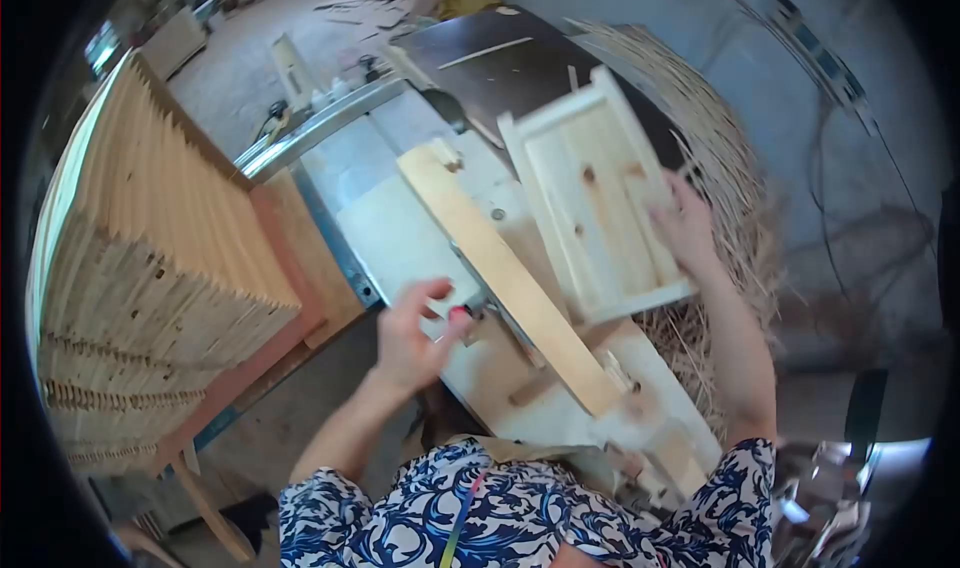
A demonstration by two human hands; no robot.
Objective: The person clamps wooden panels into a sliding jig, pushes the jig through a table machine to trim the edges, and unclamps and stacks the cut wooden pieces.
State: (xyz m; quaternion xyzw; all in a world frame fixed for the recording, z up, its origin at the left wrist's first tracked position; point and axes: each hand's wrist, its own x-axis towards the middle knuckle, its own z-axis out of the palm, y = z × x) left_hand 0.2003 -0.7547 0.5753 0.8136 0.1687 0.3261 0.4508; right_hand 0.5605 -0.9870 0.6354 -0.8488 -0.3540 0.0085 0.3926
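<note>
My right hand (685, 225) grips the right edge of a pale wooden panel (600, 203) with raised side rails and dark knots, held tilted above the right part of the machine table. My left hand (412, 333) is raised over the table's near left part, thumb and fingers apart, with nothing between them. A small red knob (459, 313) shows beside its thumb. Between the hands a long light wooden fence (510, 273) lies diagonally across the white table (385, 230).
Tall stacks of wooden boards (150, 258) stand on a bench at the left. Thin wood strips (700, 118) are heaped behind and right of the table. A dark board (500, 58) lies at the back. Wood blocks (680, 458) sit near my right forearm.
</note>
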